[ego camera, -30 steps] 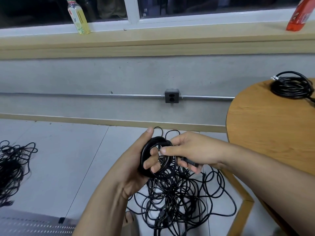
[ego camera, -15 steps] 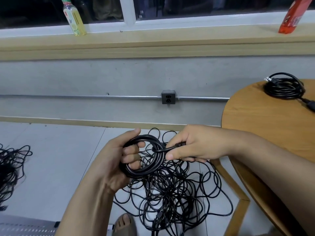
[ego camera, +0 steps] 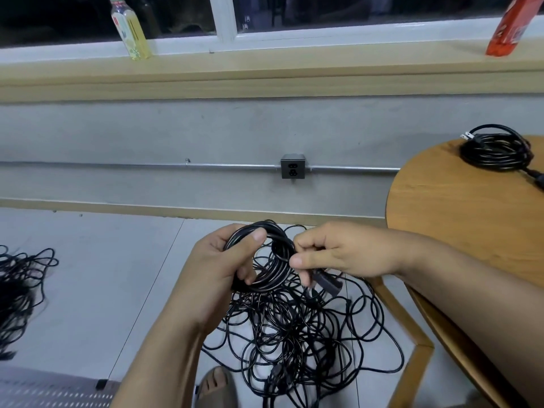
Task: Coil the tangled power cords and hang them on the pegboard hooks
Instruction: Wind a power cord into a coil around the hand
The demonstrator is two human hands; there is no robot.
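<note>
My left hand [ego camera: 223, 260] grips a tight coil of black power cord [ego camera: 272, 266], thumb over its top and fingers curled through the ring. My right hand [ego camera: 338, 254] pinches the loose end of that cord right beside the coil, and the black plug [ego camera: 326, 282] hangs just below its fingers. Under both hands a tangled pile of black cords [ego camera: 297, 340] lies on the floor. A finished coil [ego camera: 497, 150] rests on the round wooden table [ego camera: 447, 210] at the right. No pegboard is visible.
A second tangle of cords [ego camera: 20, 290] lies at the left edge of the tiled floor. A wall outlet [ego camera: 292, 170] sits on a metal conduit. A bottle [ego camera: 129, 28] and a red pack [ego camera: 509, 25] stand on the window sill. My sandalled foot [ego camera: 216, 387] is near the pile.
My right hand has carried the cord end round the coil's right side, and the plug now hangs below its fingers. My left hand has turned the coil more upright.
</note>
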